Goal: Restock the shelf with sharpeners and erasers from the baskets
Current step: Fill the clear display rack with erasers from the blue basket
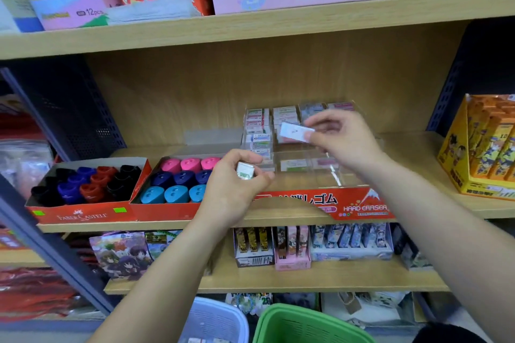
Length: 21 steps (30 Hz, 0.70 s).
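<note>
My right hand (pixel 341 139) pinches a white wrapped eraser (pixel 295 132) above the clear-walled eraser display box (pixel 362 203), whose red front reads HARD ERASER. Rows of boxed erasers (pixel 257 133) fill the box's back compartments. My left hand (pixel 237 184) grips another small white eraser (pixel 245 170) just left of the box's front. Two red trays of sharpeners stand to the left: one (pixel 83 214) with black, blue and red ones, the other (pixel 178 181) with pink, navy and light blue ones.
A green basket (pixel 306 326) and a pale blue basket (pixel 217 320) sit on the floor below. A yellow-orange carton (pixel 485 147) stands at the shelf's right. Boxes line the shelves above and below. A dark perforated panel (pixel 69 114) borders the left.
</note>
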Available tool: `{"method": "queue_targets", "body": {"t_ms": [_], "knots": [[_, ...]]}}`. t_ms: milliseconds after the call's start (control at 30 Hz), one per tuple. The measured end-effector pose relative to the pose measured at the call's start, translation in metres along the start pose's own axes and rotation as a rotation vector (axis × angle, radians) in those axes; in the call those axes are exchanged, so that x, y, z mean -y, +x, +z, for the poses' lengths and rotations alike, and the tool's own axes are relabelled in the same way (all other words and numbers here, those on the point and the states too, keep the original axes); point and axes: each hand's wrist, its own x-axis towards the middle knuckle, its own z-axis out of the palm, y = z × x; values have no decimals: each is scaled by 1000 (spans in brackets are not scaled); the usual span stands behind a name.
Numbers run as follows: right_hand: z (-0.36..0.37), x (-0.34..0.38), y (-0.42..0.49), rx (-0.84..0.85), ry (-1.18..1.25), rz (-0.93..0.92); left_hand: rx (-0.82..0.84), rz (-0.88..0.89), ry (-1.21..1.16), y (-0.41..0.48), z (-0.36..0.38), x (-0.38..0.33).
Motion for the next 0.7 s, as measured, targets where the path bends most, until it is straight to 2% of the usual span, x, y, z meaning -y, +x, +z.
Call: {"method": "queue_targets", "body": {"t_ms": [67, 167, 367, 467, 533, 600, 667, 700], "knots": [[6, -8, 36, 13, -250, -31, 10, -20, 35, 4, -9, -2], [16, -26, 70, 164, -554, -14, 31, -51, 70, 9, -21, 0], [25, -37, 81, 318, -685, -56, 91, -37, 37, 11, -40, 7], [25, -38, 82, 323, -810, -80, 62, -28, 48, 13, -41, 11], [25, -37, 77, 255, -795, -88, 36, -26, 22, 12, -40, 11], [25, -32, 66, 119, -720, -144, 3, -31, -23, 12, -38, 11], [28, -22, 45, 42, -552, -199, -20, -35, -68, 11, -37, 10], [32, -15, 32, 71, -449, -209, -26, -33, -87, 11, -36, 10]]}}
